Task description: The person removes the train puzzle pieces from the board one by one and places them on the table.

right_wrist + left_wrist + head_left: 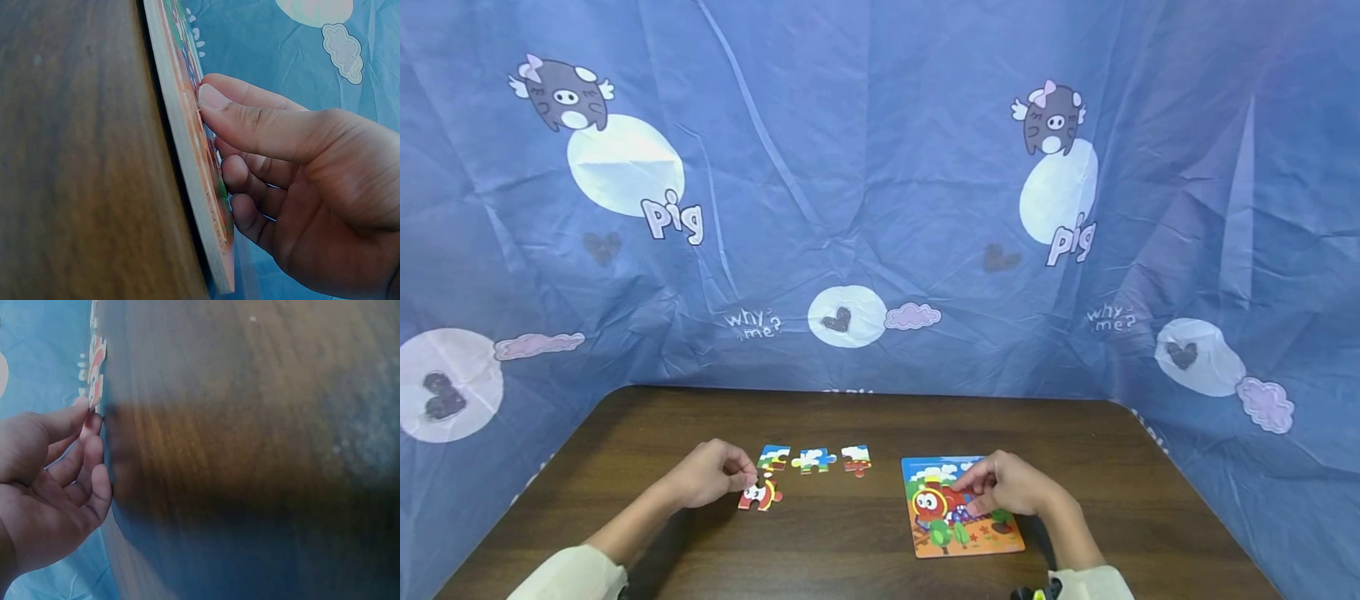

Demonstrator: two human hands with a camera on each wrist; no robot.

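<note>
- Blue pig-print cloth [865, 200]: behind both hands.
- Brown wooden table [842, 550]: beneath them.
- Train jigsaw board [958, 542]: under the right hand [1013, 490], fingertips touching its picture; I cannot tell if they pinch anything.
- Left hand [703, 475]: narrow, pinching the train-face jigsaw piece [760, 497].
- Three jigsaw pieces [814, 461]: just beyond that pinch, rightward.

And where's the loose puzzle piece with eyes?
In the head view, that piece is left of centre, at the left hand, just below three other pieces.

Gap between 4 pieces [814, 461] and puzzle [943, 521]; cloth [865, 242] blocks rear.
</note>
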